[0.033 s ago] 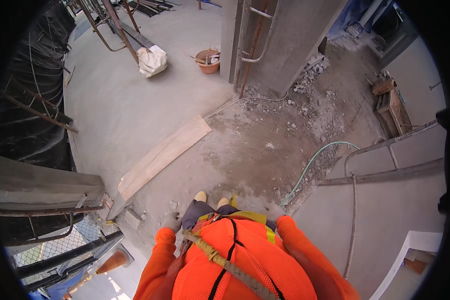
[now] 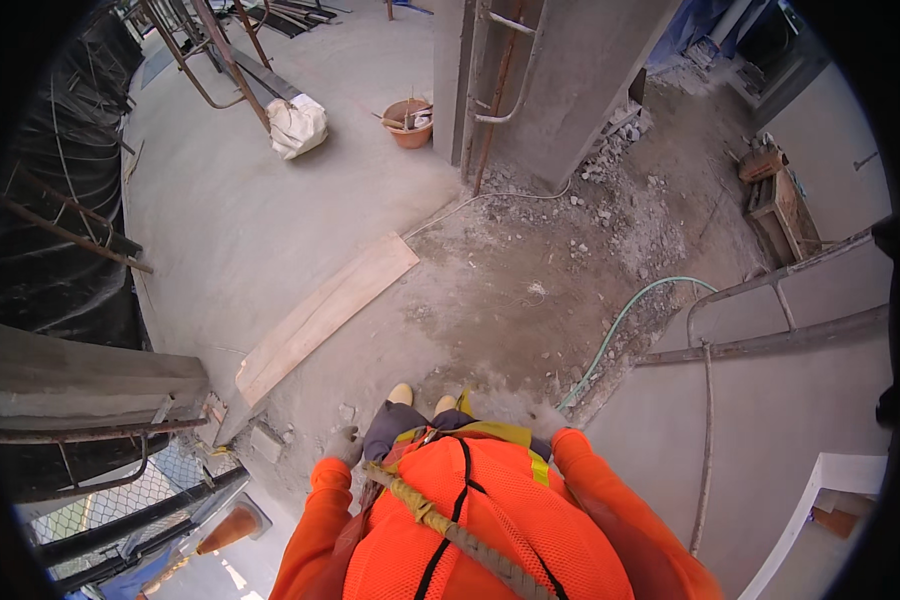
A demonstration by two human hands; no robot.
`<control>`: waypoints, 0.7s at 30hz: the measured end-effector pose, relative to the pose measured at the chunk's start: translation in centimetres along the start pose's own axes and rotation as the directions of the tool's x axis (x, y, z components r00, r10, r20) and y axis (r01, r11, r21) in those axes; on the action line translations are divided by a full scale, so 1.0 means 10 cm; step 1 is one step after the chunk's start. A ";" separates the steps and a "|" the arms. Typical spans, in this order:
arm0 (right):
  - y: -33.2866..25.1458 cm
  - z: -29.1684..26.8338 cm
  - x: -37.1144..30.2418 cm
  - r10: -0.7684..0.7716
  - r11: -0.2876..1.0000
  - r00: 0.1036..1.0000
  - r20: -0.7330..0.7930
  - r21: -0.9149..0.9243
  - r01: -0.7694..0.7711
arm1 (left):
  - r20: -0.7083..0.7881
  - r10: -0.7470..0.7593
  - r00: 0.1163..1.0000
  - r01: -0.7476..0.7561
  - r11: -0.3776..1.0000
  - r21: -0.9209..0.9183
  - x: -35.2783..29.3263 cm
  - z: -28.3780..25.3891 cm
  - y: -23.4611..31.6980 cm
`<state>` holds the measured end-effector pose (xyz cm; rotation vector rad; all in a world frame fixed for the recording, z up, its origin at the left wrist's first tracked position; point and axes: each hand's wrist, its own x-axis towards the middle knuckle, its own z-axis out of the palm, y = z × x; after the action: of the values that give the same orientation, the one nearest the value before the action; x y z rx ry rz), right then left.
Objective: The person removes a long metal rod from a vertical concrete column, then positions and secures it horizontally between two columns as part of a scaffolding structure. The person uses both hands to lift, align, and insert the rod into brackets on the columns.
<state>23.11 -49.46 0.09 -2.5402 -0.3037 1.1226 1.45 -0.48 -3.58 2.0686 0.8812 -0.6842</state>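
Note:
My left hand (image 2: 344, 446), in a grey work glove, hangs beside my left thigh. Its fingers look loosely bent and slightly apart, with nothing visible in them. By my right hip is my right hand (image 2: 545, 422), in a pale glove that blends into the dusty floor; its fingers cannot be made out. Both forearms wear orange sleeves, and an orange mesh vest (image 2: 510, 510) covers my body. A tan webbing strap (image 2: 420, 500) runs across the vest. Pale boot tips (image 2: 401, 394) show on the floor ahead of me.
A flat wooden board (image 2: 325, 315) lies ahead to the left. Rubble (image 2: 620, 215) and a green hose (image 2: 615, 335) are to the right. Further off stand a concrete column (image 2: 560, 95), an orange tub of tools (image 2: 408, 124) and a white sack (image 2: 298, 127). Metal railing (image 2: 770, 340) runs at right.
The view has shifted very slightly, so the surroundings sit a little differently. Both hands keep the same place beside my body.

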 end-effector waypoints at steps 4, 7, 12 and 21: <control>-0.02 0.08 -0.03 0.024 0.999 0.998 -0.063 0.040 -0.021 | 0.020 -0.019 1.000 0.019 0.999 -0.027 0.05 -0.02 -0.06; -0.02 0.13 -0.07 0.010 0.991 0.990 -0.138 0.136 0.009 | 0.027 0.006 1.000 -0.005 1.000 -0.004 0.04 -0.09 -0.01; 0.02 0.18 -0.08 0.041 0.994 0.993 -0.106 0.107 -0.030 | 0.032 0.037 0.999 -0.038 0.998 0.049 0.05 -0.21 0.08; 0.22 0.32 0.02 0.138 0.986 0.990 0.006 0.089 -0.138 | 0.037 0.070 0.997 -0.072 0.996 0.060 0.19 -0.36 0.21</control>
<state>20.95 -50.68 -2.90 -2.5148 -0.0758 1.1587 4.80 2.10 -1.98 2.1251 0.7727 -0.7146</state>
